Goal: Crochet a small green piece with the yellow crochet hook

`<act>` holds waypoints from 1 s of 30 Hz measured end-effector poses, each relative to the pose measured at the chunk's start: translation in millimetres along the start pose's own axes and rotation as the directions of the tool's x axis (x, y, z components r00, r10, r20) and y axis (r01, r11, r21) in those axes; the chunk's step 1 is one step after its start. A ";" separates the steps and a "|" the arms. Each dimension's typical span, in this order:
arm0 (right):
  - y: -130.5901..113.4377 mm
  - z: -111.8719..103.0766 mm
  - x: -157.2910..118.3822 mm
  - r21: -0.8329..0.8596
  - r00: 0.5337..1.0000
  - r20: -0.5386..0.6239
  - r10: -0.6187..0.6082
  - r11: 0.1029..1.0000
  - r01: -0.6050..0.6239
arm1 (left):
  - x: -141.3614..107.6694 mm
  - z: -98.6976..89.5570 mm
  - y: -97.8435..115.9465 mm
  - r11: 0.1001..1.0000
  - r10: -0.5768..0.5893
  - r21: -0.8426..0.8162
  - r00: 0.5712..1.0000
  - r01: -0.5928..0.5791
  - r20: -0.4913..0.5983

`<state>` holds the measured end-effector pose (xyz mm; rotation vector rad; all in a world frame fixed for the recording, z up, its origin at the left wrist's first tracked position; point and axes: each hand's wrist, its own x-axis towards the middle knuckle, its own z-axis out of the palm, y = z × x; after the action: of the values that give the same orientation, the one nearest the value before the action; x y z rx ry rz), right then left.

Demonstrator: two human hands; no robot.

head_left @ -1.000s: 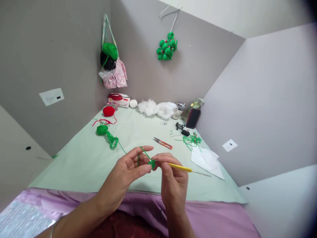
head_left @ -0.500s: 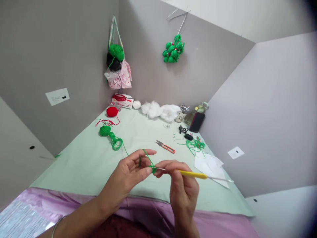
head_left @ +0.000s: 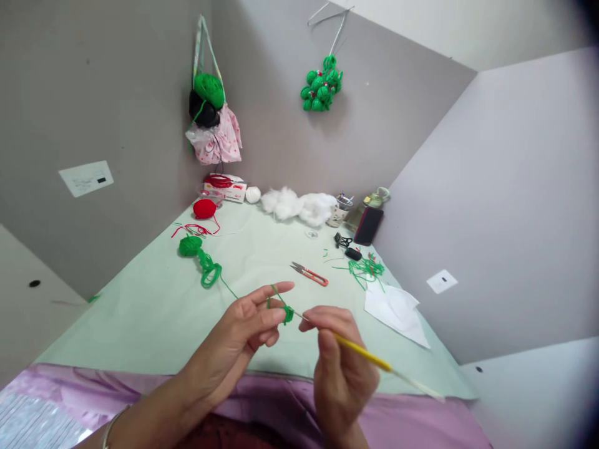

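Note:
Between thumb and fingers, my left hand (head_left: pixel 253 321) pinches a small green crochet piece (head_left: pixel 288 314), its index finger stretched out with green yarn over it. My right hand (head_left: pixel 344 362) grips a crochet hook (head_left: pixel 362 353) with a yellow handle; the hook's thin metal tip meets the piece, and its far end slopes down to the right. From my left hand the yarn runs back to a green yarn ball (head_left: pixel 190 246) with loose loops beside it. Orange-handled thread snips (head_left: pixel 309 274) lie on the table beyond my hands.
At the left is a red yarn ball (head_left: pixel 204 209). White stuffing (head_left: pixel 299 207) lies along the back, near a phone (head_left: pixel 369 226). Green yarn scraps (head_left: pixel 367 269) and white paper (head_left: pixel 395 312) are at the right. Green crocheted pieces (head_left: pixel 322 87) hang on the wall.
The crochet hook has tilted, its rear end dropping lower. My right hand has drawn slightly away from the left. The green piece shows more clearly, and the whole view has shifted a little.

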<state>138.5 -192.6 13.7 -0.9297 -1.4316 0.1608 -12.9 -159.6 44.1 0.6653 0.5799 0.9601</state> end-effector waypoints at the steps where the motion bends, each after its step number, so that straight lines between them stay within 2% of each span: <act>1: -0.8 0.9 1.9 0.102 0.996 -0.017 0.085 0.991 -0.083 | 0.2 -0.2 0.4 1.000 0.020 0.005 1.000 -0.020 -0.008; 4: -2.4 5.3 6.6 0.261 0.981 0.049 0.186 0.946 -0.192 | 0.5 -3.6 -1.7 0.993 0.080 0.083 0.997 -0.079 -0.010; 7: -3.2 8.0 5.4 0.210 0.981 0.091 0.169 0.960 -0.184 | 1.0 -11.0 -4.5 0.981 0.106 0.164 0.994 -0.103 -0.009; 12: -1.4 3.3 0.4 0.112 0.993 0.036 0.115 0.987 -0.118 | 2.9 -21.5 -1.8 0.960 0.159 0.240 0.986 -0.145 -0.041; 15: 2.9 3.2 3.6 0.245 0.977 0.019 0.212 0.947 -0.210 | 4.9 -20.5 0.1 0.961 0.160 0.234 0.986 -0.146 -0.042; 18: 8.2 7.9 6.2 0.375 0.953 0.051 0.298 0.879 -0.295 | 6.8 -16.7 -1.5 0.969 0.135 0.211 0.991 -0.128 -0.022; 22: 13.4 12.7 2.5 0.314 0.951 0.065 0.301 0.899 -0.306 | 8.9 -14.5 -6.0 0.974 0.090 0.208 0.996 -0.088 0.000; 26: 14.0 12.6 0.0 0.306 0.941 0.056 0.332 0.892 -0.333 | 11.9 -14.5 -8.2 0.972 0.106 0.212 0.994 -0.098 -0.029; 30: 13.9 11.6 1.3 0.281 0.953 0.073 0.292 0.911 -0.301 | 14.8 -15.4 -10.5 0.979 0.101 0.182 0.994 -0.092 -0.039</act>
<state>134.4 -177.5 4.4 -0.8977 -1.2439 0.5993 -11.3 -147.1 24.0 0.8396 0.6876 1.0242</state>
